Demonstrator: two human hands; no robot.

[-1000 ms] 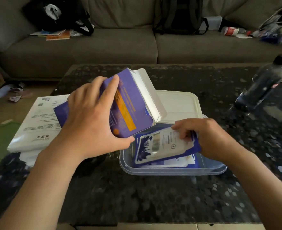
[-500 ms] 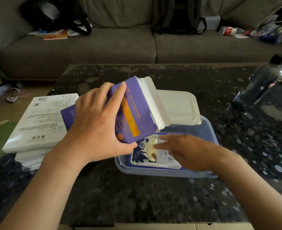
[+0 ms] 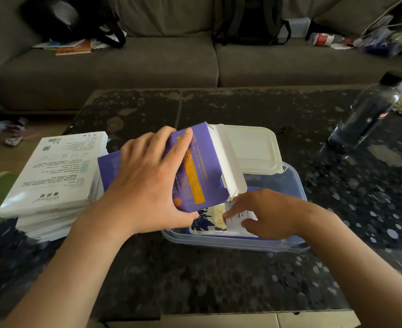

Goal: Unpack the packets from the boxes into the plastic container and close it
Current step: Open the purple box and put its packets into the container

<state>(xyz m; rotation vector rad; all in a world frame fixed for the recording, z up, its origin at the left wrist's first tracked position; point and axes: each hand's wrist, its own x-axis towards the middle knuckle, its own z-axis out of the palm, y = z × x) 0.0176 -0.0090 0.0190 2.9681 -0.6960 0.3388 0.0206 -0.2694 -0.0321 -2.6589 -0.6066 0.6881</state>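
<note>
Since a second ago the packet (image 3: 210, 221) has gone from pinched to lying flat in the plastic container (image 3: 228, 245), and the right hand (image 3: 269, 214) has lowered onto it: fingers stretched out, touching its printed face, gripping nothing. Entry, left hand (image 3: 148, 185): fingers and thumb wrapped round the purple box (image 3: 196, 169), tilted over the container's left end, white flap open. Entry, lid (image 3: 252, 147): off, at the container's far rim. Entry, stack of white boxes (image 3: 53, 174): left of the purple box, on the dark speckled table (image 3: 195, 280). Entry, bottle (image 3: 365, 114): far right
</note>
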